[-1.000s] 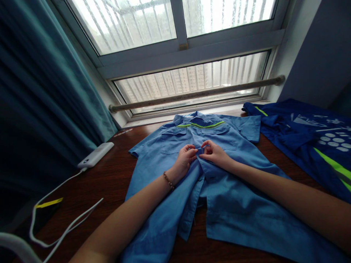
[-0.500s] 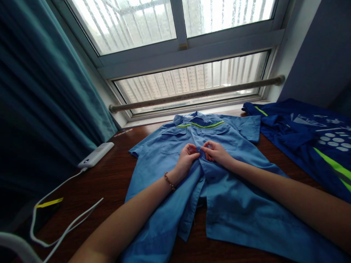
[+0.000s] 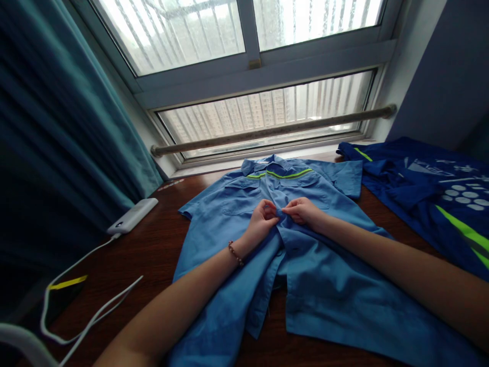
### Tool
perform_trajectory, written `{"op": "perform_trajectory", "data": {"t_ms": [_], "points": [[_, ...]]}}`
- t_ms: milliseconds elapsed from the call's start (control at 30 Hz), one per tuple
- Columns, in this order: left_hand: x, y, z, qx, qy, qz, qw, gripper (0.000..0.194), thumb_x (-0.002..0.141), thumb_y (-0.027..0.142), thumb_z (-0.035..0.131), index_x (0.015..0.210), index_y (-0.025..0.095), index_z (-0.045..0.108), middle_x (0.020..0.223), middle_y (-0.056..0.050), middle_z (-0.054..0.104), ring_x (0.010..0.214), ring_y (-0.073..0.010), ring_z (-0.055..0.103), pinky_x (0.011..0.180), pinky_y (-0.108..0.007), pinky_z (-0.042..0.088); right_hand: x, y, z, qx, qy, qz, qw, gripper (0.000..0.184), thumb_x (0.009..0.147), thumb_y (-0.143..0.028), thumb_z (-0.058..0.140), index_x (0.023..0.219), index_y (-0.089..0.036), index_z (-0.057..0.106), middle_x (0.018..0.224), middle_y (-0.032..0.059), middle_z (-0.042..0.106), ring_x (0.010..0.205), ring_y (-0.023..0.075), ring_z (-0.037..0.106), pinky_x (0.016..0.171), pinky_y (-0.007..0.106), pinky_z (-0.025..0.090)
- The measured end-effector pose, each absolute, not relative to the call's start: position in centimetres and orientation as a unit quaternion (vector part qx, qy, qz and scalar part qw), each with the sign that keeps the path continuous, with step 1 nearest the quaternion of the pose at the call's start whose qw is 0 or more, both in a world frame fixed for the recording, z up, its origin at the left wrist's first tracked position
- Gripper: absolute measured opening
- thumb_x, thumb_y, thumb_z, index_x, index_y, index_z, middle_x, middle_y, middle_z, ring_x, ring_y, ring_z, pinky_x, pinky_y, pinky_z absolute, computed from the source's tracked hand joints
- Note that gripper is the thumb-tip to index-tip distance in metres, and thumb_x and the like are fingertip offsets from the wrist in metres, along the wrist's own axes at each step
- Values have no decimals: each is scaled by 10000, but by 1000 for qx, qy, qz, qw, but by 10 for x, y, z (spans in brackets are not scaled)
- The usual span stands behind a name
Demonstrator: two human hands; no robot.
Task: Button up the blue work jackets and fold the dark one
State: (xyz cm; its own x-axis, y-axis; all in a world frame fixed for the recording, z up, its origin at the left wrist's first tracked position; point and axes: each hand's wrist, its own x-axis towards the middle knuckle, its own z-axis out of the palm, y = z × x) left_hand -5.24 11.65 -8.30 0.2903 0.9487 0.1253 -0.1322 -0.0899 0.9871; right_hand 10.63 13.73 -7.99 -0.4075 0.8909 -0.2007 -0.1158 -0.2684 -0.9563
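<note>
A light blue short-sleeved work shirt (image 3: 324, 285) with a yellow-green stripe across the chest lies face up on the dark wooden table (image 3: 153, 250), collar toward the window. My left hand (image 3: 262, 218), with a bead bracelet on its wrist, pinches the left edge of the shirt's front placket at chest height. My right hand (image 3: 303, 211) pinches the opposite edge, fingertips almost meeting the left hand's. Below my hands the front hangs apart and unbuttoned.
A dark blue garment (image 3: 431, 196) with white print and a yellow-green stripe lies at the right. A white power bank (image 3: 133, 215) with a white cable (image 3: 76, 300) sits at the left, beside a teal curtain (image 3: 57, 127). The window sill and a rail run behind the shirt.
My hands stay at the same spot on the placket; the fingers have shifted slightly and the right hand's fingers have curled tighter over the fabric.
</note>
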Motion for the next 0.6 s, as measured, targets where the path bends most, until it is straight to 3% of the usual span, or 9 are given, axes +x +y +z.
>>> {"op": "perform_trajectory", "data": {"t_ms": [200, 300, 467, 600], "points": [[-52, 113, -79, 621, 379, 454, 514, 298, 611, 75, 603, 811, 169, 403, 651, 47, 512, 604, -73, 510, 574, -189, 386, 107, 135, -74, -429, -519, 668, 315, 302, 602, -338, 679, 559, -150, 447, 352, -78, 318, 306, 27, 233, 327, 187, 112], [-52, 112, -78, 634, 388, 459, 487, 280, 613, 67, 586, 808, 169, 414, 658, 44, 504, 605, -73, 504, 562, -186, 376, 103, 133, -78, -430, -543, 636, 341, 304, 625, -389, 653, 593, -157, 460, 361, -78, 331, 315, 39, 245, 338, 193, 140], [-51, 115, -80, 589, 404, 471, 518, 352, 607, 132, 645, 854, 173, 397, 685, 35, 520, 623, -87, 522, 571, -198, 395, 96, 128, -87, -463, -651, 410, 440, 262, 708, -404, 575, 652, -162, 492, 467, -34, 468, 416, 80, 395, 410, 203, 254], [-50, 118, -84, 578, 392, 471, 539, 442, 585, 181, 701, 902, 170, 393, 690, 38, 522, 633, -88, 525, 598, -209, 409, 96, 124, -88, -465, -695, 323, 444, 216, 753, -360, 537, 680, -158, 510, 591, 3, 555, 520, 103, 484, 480, 208, 320]]}}
